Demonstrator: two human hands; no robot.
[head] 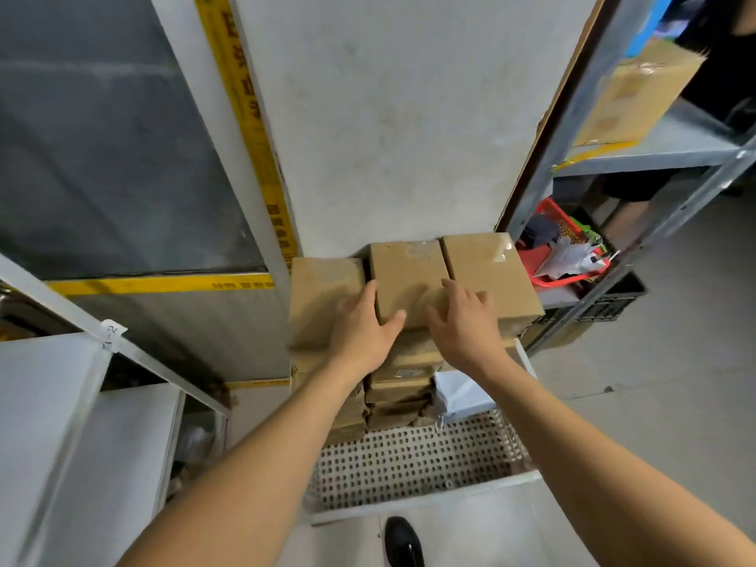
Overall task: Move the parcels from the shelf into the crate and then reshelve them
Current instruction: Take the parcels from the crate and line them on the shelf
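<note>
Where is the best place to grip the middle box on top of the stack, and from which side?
Likely by its two long side faces, coming from the front. The middle box sits tight between neighbouring boxes against the wall, so only its near end is free; left hand and right hand already flank it.

Parcel storeroom, grey metal shelving, stacked cardboard parcels, perforated white crate
</note>
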